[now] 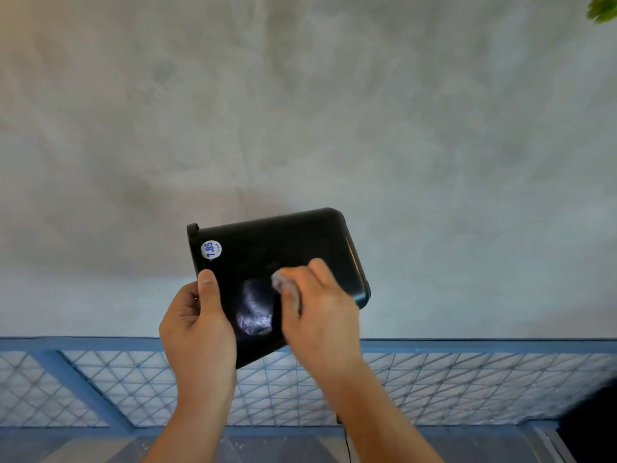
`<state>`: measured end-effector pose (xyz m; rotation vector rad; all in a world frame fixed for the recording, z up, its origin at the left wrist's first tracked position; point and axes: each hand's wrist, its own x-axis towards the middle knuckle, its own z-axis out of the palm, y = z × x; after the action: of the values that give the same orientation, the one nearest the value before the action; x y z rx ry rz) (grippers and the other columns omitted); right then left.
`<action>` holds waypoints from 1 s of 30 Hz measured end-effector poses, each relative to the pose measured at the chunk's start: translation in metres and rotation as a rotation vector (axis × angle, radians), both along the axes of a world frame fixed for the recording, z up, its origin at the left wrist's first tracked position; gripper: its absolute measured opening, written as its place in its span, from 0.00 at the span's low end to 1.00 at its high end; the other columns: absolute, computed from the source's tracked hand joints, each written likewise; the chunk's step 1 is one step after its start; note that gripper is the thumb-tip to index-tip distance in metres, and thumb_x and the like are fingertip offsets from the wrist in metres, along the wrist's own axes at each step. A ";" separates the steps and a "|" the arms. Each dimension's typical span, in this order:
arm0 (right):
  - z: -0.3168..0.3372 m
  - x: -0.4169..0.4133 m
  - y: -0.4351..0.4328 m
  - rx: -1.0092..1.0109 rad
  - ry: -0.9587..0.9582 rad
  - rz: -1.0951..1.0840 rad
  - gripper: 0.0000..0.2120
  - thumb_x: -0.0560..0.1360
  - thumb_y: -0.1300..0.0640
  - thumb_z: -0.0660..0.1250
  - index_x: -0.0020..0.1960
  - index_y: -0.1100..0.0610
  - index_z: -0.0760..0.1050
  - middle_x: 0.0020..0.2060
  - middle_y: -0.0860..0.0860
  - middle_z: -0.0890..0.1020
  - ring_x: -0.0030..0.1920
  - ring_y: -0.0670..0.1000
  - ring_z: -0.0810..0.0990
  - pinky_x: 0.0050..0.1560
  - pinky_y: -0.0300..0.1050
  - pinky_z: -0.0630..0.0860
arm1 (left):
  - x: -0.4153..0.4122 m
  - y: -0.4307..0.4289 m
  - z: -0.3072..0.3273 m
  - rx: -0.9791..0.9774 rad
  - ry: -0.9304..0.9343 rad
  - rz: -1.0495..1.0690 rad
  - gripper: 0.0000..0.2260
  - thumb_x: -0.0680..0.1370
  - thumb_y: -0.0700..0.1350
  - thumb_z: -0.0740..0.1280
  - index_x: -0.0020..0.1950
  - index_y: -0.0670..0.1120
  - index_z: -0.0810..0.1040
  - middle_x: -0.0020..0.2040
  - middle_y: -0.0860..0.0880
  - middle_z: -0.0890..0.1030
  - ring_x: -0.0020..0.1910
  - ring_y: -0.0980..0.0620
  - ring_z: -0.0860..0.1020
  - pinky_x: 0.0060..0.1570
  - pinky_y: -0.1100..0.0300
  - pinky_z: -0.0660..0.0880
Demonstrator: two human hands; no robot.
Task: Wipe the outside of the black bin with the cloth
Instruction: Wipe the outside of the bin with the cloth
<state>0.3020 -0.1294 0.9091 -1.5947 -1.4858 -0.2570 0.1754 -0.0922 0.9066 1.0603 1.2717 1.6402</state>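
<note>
Head view: black bin (287, 259) is held up in the air in front of a grey wall (300, 95), above a blue mesh railing (467, 375), one broad outer face turned to the camera. Round price sticker (211, 250) sits near its rim corner. Smeary patch (255, 309) low on that face, just left of the cloth. Left hand (197, 325) grips the bin's near edge, thumb flat on the face, fingers wrapped behind. Right hand (320, 312) is motion-blurred, fingers curled round a small pale cloth (283, 285) pressed to the face.

Judgement: thin rigid plastic, light enough for one hand. Glossy, so likely slippery, more so if damp. Best hold is the rim or an edge; wall may flex under hard rubbing. Leaves (601, 8) top right, irrelevant.
</note>
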 end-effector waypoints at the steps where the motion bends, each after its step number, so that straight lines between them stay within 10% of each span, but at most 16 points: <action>1: 0.001 0.022 0.001 -0.007 0.077 -0.103 0.08 0.83 0.52 0.63 0.55 0.46 0.81 0.49 0.43 0.76 0.37 0.48 0.80 0.36 0.50 0.80 | 0.001 -0.001 0.000 0.003 -0.003 -0.004 0.20 0.84 0.58 0.65 0.36 0.50 0.79 0.30 0.55 0.77 0.33 0.52 0.74 0.40 0.48 0.75; 4: 0.007 0.059 0.005 0.012 0.182 -0.289 0.07 0.82 0.55 0.65 0.53 0.47 0.82 0.48 0.45 0.76 0.38 0.55 0.81 0.38 0.50 0.79 | 0.008 -0.009 0.000 0.025 0.023 -0.018 0.20 0.85 0.57 0.64 0.37 0.51 0.78 0.30 0.55 0.76 0.32 0.55 0.74 0.38 0.52 0.74; 10: 0.001 -0.033 -0.009 -0.013 -0.159 0.093 0.08 0.80 0.54 0.64 0.54 0.45 0.80 0.47 0.47 0.75 0.34 0.48 0.77 0.30 0.45 0.77 | 0.005 -0.006 0.001 0.010 -0.031 -0.007 0.20 0.85 0.56 0.64 0.38 0.46 0.79 0.30 0.52 0.79 0.31 0.53 0.75 0.37 0.51 0.74; 16: 0.005 0.066 0.000 0.017 0.091 -0.320 0.07 0.82 0.56 0.67 0.53 0.47 0.83 0.46 0.47 0.75 0.33 0.56 0.79 0.33 0.48 0.79 | 0.004 -0.009 0.000 -0.025 -0.075 -0.040 0.19 0.85 0.57 0.64 0.39 0.50 0.81 0.34 0.53 0.81 0.36 0.52 0.78 0.42 0.48 0.79; 22: -0.013 -0.021 -0.016 0.005 -0.196 0.080 0.09 0.82 0.55 0.62 0.57 0.47 0.80 0.49 0.46 0.75 0.34 0.45 0.76 0.32 0.39 0.77 | 0.005 -0.007 0.004 -0.047 -0.106 -0.029 0.18 0.85 0.57 0.65 0.41 0.49 0.82 0.38 0.48 0.84 0.41 0.46 0.83 0.50 0.39 0.84; 30: 0.023 0.051 0.028 0.066 0.112 -0.245 0.09 0.82 0.53 0.63 0.52 0.49 0.82 0.48 0.50 0.78 0.39 0.59 0.81 0.38 0.47 0.76 | 0.010 -0.013 0.003 -0.011 -0.034 -0.021 0.18 0.84 0.60 0.64 0.40 0.52 0.81 0.36 0.52 0.82 0.39 0.47 0.80 0.48 0.37 0.81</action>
<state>0.3529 -0.1012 0.9318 -1.7093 -1.1848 -0.3460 0.1854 -0.1053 0.9093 1.0320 1.2420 1.6268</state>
